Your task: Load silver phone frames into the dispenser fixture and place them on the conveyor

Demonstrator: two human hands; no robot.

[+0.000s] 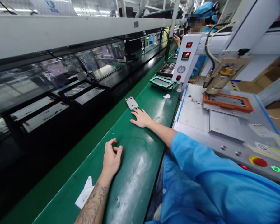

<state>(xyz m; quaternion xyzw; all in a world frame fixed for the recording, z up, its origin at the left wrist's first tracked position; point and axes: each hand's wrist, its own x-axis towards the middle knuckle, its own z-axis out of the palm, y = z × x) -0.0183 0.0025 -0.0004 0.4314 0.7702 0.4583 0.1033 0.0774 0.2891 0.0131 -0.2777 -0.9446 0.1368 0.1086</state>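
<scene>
Our right hand (141, 118) lies flat, fingers released, just beside the phone shell (132, 103). Our left hand (112, 158) curls empty on the worktop (135, 177). Best we take the shell by its edges.

Thin silver phone shell (132, 103), flat, slightly askew, on the green bench (135, 161).

Bright, even light falls from ceiling tubes (91, 11) high above the green bench (140, 146) and lays a pale streak of glare along its near half. The left hand (112, 157) and right hand (142, 118) cast only faint, soft shadows on the bench. Left of the bench the glass-fronted bays (60, 74) mirror the lights and sink to near black lower down, while the wide lens bows the straight rails above it and the blue sleeve (212, 180) to its right looks soft.
</scene>
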